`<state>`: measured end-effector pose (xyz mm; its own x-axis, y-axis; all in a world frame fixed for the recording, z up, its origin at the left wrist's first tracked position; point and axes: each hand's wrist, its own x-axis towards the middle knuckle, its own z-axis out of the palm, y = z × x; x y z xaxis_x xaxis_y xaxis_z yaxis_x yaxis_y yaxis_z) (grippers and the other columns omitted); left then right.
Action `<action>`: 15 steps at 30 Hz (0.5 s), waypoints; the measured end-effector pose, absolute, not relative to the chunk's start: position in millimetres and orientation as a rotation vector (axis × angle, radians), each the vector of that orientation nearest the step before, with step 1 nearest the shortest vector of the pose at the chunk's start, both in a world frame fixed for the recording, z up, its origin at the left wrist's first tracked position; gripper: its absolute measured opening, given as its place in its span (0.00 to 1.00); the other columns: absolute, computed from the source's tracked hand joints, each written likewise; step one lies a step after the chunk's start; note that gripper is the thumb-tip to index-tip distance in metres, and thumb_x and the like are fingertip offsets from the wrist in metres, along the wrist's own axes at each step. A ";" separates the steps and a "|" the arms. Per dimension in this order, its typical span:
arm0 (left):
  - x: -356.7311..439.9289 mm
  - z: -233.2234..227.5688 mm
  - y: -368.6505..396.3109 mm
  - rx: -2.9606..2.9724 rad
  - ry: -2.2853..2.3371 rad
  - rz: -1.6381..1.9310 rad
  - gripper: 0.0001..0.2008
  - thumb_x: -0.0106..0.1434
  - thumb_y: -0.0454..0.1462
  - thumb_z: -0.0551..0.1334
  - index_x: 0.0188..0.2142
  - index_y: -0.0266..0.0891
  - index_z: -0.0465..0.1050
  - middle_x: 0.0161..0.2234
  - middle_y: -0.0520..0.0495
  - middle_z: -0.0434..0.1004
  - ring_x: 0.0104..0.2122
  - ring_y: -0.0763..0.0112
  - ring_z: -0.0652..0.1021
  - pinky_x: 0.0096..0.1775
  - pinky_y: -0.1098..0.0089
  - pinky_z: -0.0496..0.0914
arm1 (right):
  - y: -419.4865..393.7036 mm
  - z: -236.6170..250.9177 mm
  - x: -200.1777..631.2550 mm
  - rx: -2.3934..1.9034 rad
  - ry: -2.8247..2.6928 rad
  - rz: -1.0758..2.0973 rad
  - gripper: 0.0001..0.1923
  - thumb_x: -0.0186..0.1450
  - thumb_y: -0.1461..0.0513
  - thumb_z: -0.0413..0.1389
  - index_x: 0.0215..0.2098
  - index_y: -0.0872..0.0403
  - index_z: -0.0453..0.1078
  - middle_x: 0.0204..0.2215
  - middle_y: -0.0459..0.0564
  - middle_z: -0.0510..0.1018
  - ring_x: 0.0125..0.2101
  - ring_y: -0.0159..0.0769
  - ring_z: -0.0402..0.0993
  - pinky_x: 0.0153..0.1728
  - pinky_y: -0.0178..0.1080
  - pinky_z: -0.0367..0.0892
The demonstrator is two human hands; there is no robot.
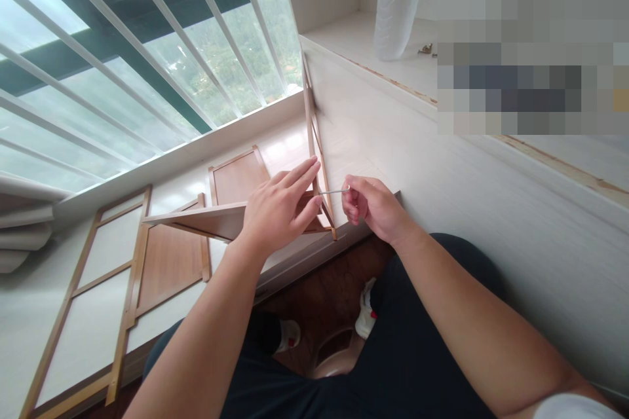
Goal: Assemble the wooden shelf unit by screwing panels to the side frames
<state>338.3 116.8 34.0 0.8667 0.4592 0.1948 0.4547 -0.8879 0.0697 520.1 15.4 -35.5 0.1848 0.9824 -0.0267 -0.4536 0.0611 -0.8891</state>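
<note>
My left hand [278,209] lies over the end of a wooden board [206,215] standing on edge, its fingers stretched out and the thumb apart. The fingertips reach an upright wooden frame [310,111] leaning by the wall; whether they press on it I cannot tell. My right hand [371,206] is closed around one end of a thin silver hex key [334,192]. The key's other end meets the joint between board and frame, beside my left thumb, where the contact point is hidden.
Left on the window ledge lie a slatted wooden frame [73,291] and brown panels [170,262], [238,177]. A water bottle [398,13] stands on the shelf at upper right, with small metal fittings [425,49] beside it. White window bars [206,6] rise behind. Part of the shelf is blurred out.
</note>
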 end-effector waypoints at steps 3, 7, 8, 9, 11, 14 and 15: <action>338.1 33.6 116.9 3.013 0.739 0.327 0.31 0.75 0.51 0.49 0.73 0.49 0.58 0.72 0.52 0.60 0.62 0.54 0.73 0.56 0.58 0.72 | 14.8 -37.5 518.2 -1.038 -0.869 1.089 0.18 0.70 0.48 0.58 0.31 0.51 0.66 0.16 0.39 0.66 0.17 0.29 0.59 0.20 0.34 0.56; 338.4 34.1 116.4 3.010 0.749 0.322 0.31 0.74 0.51 0.49 0.73 0.49 0.58 0.72 0.52 0.61 0.62 0.54 0.73 0.56 0.59 0.72 | 11.6 -37.8 515.9 -1.166 -0.991 0.845 0.17 0.72 0.47 0.56 0.35 0.51 0.66 0.17 0.38 0.65 0.19 0.29 0.59 0.23 0.34 0.57; 338.4 34.2 116.3 3.010 0.748 0.322 0.31 0.74 0.51 0.49 0.73 0.48 0.58 0.72 0.51 0.61 0.62 0.54 0.73 0.56 0.58 0.72 | 10.6 -37.9 516.1 -1.192 -1.020 0.791 0.17 0.72 0.47 0.56 0.36 0.51 0.66 0.18 0.38 0.65 0.20 0.30 0.59 0.24 0.34 0.57; 338.4 34.3 116.3 3.010 0.747 0.324 0.31 0.74 0.51 0.49 0.73 0.48 0.58 0.72 0.52 0.61 0.62 0.54 0.73 0.56 0.58 0.72 | 9.7 -37.9 516.8 -1.216 -1.054 0.746 0.17 0.72 0.47 0.56 0.36 0.51 0.67 0.20 0.39 0.65 0.21 0.30 0.60 0.25 0.35 0.58; 338.1 34.4 116.2 3.009 0.743 0.331 0.31 0.74 0.52 0.49 0.73 0.48 0.58 0.72 0.52 0.61 0.62 0.54 0.73 0.56 0.58 0.72 | 8.1 -38.0 520.6 -1.266 -1.138 0.686 0.17 0.72 0.46 0.56 0.38 0.51 0.68 0.22 0.40 0.65 0.23 0.31 0.62 0.27 0.35 0.59; 337.7 34.2 116.3 3.007 0.743 0.334 0.31 0.75 0.52 0.49 0.73 0.48 0.58 0.72 0.52 0.61 0.62 0.53 0.73 0.56 0.58 0.72 | 6.6 -38.2 531.2 -1.314 -1.277 0.641 0.17 0.72 0.46 0.57 0.40 0.51 0.71 0.23 0.41 0.66 0.26 0.33 0.66 0.30 0.36 0.61; 337.6 34.1 116.3 3.007 0.741 0.333 0.31 0.75 0.52 0.48 0.73 0.48 0.58 0.72 0.52 0.61 0.63 0.53 0.73 0.56 0.58 0.72 | 6.4 -38.4 535.3 -1.322 -1.323 0.630 0.17 0.72 0.46 0.57 0.41 0.51 0.72 0.24 0.42 0.68 0.26 0.34 0.67 0.31 0.36 0.62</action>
<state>337.6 116.3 34.1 0.8638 0.4624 0.2002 0.4566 -0.8863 0.0769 535.3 6.4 -38.4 0.2324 0.9187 0.3192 0.3315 0.2337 -0.9141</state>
